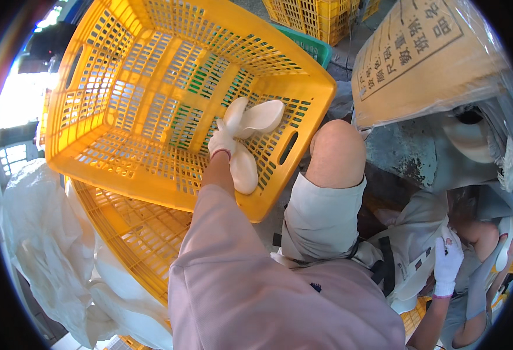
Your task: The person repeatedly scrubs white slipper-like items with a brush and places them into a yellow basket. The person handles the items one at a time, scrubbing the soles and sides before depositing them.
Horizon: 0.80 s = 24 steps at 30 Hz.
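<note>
My left hand [222, 142], in a white glove, reaches down into a tilted yellow slatted crate [256, 44]. Its fingers are closed on a white sole-shaped piece [234, 115] that points up and away from them. Beside it lies a second white curved piece [263, 116], and a third white piece [243, 169] rests near the wrist. At the lower right is my right hand [448, 259], also gloved in white. Its fingers look stretched upward, with nothing visible in them. Another white curved piece [411, 287] is close to that hand.
Under the tilted crate sits another yellow crate [134, 216]. White plastic sheeting [46, 245] bulges at the left. Wrapped in clear film, a cardboard box [408, 70] stands at the upper right, above a worn grey surface [402, 154]. Farther back are a green crate [309, 44] and a yellow crate [326, 17].
</note>
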Each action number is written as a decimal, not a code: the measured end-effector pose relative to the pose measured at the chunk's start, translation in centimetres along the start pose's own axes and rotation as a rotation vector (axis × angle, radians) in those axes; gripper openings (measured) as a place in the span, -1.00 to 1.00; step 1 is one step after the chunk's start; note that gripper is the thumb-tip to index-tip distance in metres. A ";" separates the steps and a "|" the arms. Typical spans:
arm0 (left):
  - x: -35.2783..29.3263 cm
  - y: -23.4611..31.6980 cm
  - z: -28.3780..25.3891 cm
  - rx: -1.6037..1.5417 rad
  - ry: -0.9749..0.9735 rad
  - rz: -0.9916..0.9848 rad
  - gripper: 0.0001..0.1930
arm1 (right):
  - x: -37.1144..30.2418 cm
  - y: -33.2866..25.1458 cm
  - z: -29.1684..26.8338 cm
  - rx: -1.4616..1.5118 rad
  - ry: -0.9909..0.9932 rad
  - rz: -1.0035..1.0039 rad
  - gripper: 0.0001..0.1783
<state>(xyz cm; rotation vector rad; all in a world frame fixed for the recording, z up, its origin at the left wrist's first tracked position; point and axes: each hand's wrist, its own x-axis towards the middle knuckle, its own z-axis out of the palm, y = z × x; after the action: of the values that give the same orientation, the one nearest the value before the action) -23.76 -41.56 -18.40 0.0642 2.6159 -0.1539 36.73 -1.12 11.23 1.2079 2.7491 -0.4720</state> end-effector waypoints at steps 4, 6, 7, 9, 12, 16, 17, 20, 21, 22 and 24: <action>2.5 -0.3 -0.2 -0.132 0.289 -0.272 -0.52 | -3.1 1.5 1.5 0.138 -0.003 0.068 -0.61; 2.6 -0.5 -3.5 -0.172 0.189 -0.181 -0.62 | -4.3 1.6 1.6 0.138 -0.002 0.197 -0.62; 1.9 -0.4 -5.9 -0.183 0.066 -0.169 -0.66 | -4.5 0.8 1.5 0.124 -0.033 0.308 -0.63; -2.3 0.4 -11.5 -0.239 0.139 0.026 -0.70 | -4.0 -2.8 1.4 0.240 0.126 0.240 -0.63; -12.5 3.9 -22.2 -0.294 0.310 0.382 -0.66 | -1.8 -11.8 1.8 0.453 0.246 0.084 -0.59; -29.2 12.8 -23.7 0.258 0.440 1.130 -0.72 | 0.5 -18.5 1.5 1.463 0.052 0.211 -0.45; -31.2 15.7 -22.5 0.130 0.429 1.197 -0.69 | 0.6 -18.2 1.0 1.077 -0.045 -0.018 -0.36; -35.2 23.5 -16.6 -0.432 0.491 1.527 -0.53 | -0.8 -12.4 -2.7 1.007 0.076 0.450 -0.53; -36.3 25.6 -14.8 -0.621 0.485 1.613 -0.47 | -1.8 -10.4 -3.6 1.011 0.127 0.676 -0.55; -37.5 27.3 -13.2 -0.773 0.447 1.495 -0.24 | -3.1 -8.5 -4.3 1.093 0.334 0.626 -0.56; -40.8 31.8 -10.4 -1.288 -0.400 0.942 -0.35 | -5.3 -6.8 -3.7 1.136 0.578 0.736 -0.61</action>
<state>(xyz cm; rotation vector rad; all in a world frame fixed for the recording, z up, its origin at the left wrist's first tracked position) 8.85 -9.45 7.87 0.6705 1.6130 1.5763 35.47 -8.02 17.49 2.7472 1.9395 -1.9048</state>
